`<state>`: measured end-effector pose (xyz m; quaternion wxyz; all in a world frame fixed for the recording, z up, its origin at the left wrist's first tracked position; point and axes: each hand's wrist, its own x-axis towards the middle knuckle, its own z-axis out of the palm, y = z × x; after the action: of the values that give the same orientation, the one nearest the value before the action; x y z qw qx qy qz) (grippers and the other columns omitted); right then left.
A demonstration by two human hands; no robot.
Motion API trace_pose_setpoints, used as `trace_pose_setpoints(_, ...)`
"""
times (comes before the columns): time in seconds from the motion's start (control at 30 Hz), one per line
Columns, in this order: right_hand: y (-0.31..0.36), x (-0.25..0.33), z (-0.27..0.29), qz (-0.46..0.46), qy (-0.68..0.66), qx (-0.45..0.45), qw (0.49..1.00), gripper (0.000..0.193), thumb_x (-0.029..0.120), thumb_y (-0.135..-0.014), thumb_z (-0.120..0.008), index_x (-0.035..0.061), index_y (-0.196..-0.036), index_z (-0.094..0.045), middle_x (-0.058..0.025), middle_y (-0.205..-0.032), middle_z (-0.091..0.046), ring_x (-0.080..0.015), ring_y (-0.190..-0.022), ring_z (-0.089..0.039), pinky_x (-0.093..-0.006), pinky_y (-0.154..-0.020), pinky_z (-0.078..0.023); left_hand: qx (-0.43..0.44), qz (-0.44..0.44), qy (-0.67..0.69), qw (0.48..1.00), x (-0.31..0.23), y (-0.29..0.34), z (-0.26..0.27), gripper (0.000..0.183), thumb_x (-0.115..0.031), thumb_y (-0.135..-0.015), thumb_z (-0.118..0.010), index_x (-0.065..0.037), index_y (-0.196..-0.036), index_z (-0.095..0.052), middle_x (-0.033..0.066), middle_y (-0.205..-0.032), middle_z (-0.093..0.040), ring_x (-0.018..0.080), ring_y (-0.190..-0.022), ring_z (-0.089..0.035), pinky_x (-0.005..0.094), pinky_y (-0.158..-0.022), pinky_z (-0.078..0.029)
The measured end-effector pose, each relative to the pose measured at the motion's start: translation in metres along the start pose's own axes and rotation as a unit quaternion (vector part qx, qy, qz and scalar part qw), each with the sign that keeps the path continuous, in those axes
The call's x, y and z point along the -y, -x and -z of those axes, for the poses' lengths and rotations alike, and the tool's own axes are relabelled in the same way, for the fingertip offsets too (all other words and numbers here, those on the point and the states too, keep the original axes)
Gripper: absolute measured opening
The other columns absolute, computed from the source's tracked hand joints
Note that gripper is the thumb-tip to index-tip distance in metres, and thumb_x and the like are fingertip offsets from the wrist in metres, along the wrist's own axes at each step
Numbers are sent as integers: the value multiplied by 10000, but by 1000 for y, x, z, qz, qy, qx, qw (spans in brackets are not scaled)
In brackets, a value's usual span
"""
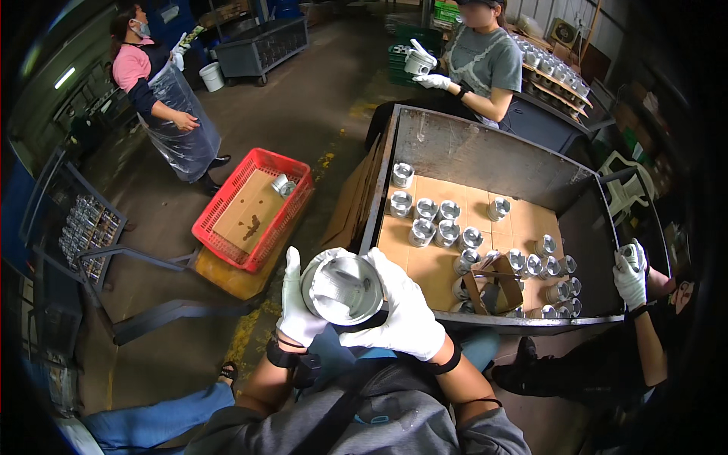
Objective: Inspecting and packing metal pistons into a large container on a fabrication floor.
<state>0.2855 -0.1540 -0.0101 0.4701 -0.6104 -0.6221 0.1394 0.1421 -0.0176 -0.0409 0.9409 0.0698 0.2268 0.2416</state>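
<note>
Between my two white-gloved hands is a silvery metal piston, held up in front of my chest with its hollow, shiny side facing me. My left hand cups its left side, thumb and fingers against the rim. Around the right side wraps my right hand, its fingers at the upper edge and its thumb low. To the right, a large metal bin lined with cardboard holds several similar pistons standing in loose groups. A small open cardboard box sits among them near the bin's front edge.
Left of the bin, a red plastic basket with a couple of pistons rests on a yellow base. Co-workers stand or sit around: one at far left, one behind the bin holding a piston, one at right. A metal frame cart stands at left.
</note>
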Motion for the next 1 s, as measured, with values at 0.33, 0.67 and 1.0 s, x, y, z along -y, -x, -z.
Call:
trace_pose_setpoints(0.33,-3,1,12,-64,4,10,998,1223,535,-576,-896,-23,-1491,-306,-227,-1403,-506,-369,-1270,-530,-408,-1041,-447,32,9,-123,992,13,-5,-4,786,-734,-914,-392,-52,-1258,-576,156,-1238,-629,335,-1089,-635,488,-923,-538)
trace_pose_setpoints(0.67,3,-51,-1,-146,-698,-103,693,598,386,-995,-539,26,-1452,-398,-124,-1396,-533,-264,-1281,-526,-405,-1087,-425,265,-5,-163,950,-25,5,-4,960,-731,-914,-361,-11,-1521,-176,349,-1257,-540,538,-1001,-618,667,-757,-545)
trace_pose_setpoints(1.0,3,-74,7,-151,-923,-65,348,739,561,-977,-372,11,-1470,-360,-192,-1375,-512,-291,-1185,-558,-438,-900,-544,46,-81,-410,907,-14,-60,0,478,-427,-982,-544,-79,-1309,-525,136,-1108,-625,255,-926,-662,380,-768,-544)
